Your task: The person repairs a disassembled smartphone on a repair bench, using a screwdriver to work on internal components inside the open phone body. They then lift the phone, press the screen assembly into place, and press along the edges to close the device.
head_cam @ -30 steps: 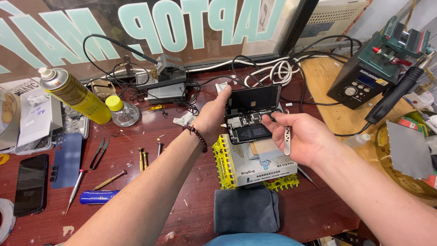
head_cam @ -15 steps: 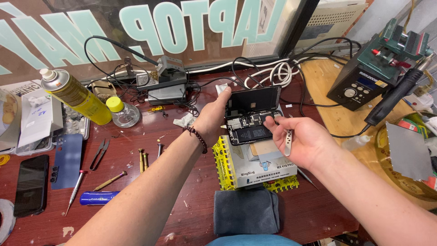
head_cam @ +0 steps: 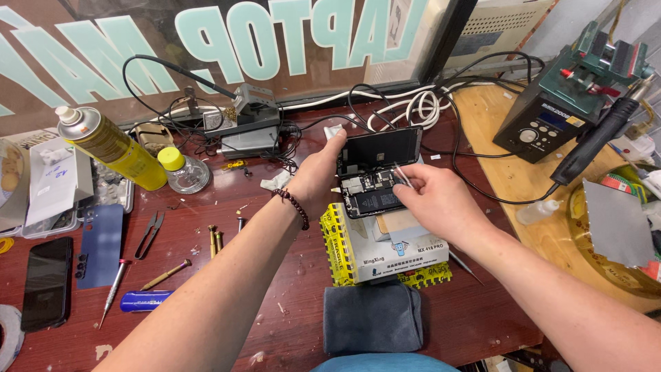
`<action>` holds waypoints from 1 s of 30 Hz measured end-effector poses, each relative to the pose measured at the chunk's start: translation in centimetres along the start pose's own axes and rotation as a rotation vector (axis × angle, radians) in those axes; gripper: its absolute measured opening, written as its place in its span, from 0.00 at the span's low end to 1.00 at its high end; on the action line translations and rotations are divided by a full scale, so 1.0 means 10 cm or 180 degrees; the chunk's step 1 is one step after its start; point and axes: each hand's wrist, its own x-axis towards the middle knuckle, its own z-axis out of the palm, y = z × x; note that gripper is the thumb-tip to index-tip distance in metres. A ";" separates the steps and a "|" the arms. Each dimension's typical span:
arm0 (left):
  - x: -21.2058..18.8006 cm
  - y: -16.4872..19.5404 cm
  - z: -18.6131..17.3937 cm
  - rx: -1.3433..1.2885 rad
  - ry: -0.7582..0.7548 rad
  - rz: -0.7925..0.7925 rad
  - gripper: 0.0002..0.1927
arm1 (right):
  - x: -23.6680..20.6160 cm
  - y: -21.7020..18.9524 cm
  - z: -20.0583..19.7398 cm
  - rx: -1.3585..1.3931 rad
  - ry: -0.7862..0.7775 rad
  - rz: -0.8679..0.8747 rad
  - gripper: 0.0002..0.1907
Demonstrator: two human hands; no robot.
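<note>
- The fingers [head_cam: 411, 180] of the right hand [head_cam: 441, 201] are pinched together on thin metal tweezers [head_cam: 402, 176], whose tip is set on the exposed boards of an opened phone [head_cam: 372, 193].
- The fingers [head_cam: 336, 143] of the left hand [head_cam: 318, 176] are curled against the left edge of the phone, with the thumb raised beside the lifted screen [head_cam: 381, 147]; a beaded bracelet [head_cam: 293, 204] is worn on that wrist.
- The phone is propped on a white box [head_cam: 392, 248], which lies on a yellow-and-black mat [head_cam: 337, 249] near the middle of the dark red table [head_cam: 261, 227].
- Compared with the frame half a second earlier, the right hand is seen moved up and to the left: it was held off to the right of the phone with the tweezers pointing down, and is now brought over the open body.
- The left hand and the phone are found unchanged in place.
- A folded grey cloth [head_cam: 373, 318] lies just in front of the box.
- Farther left, a yellow spray can [head_cam: 110, 146], a small yellow-capped bottle [head_cam: 180, 169], black snips [head_cam: 149, 233], several screwdrivers [head_cam: 165, 274] and a dark phone [head_cam: 47, 282] are spread out.
- A soldering station [head_cam: 551, 114] stands well apart at the right, on a wooden board [head_cam: 509, 179].
</note>
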 end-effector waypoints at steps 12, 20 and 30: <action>-0.01 0.00 -0.01 0.0017 0.0036 0.0032 0.32 | 0.00 -0.22 0.11 -0.0426 -0.0033 -0.0704 0.12; -0.03 0.02 0.00 0.0019 0.0043 0.0016 0.34 | -0.10 -0.26 0.11 -0.0350 0.0044 -0.0777 0.12; -0.06 0.02 0.01 0.0062 0.0043 0.0017 0.34 | -0.10 -0.22 0.12 -0.0143 0.0017 -0.0351 0.12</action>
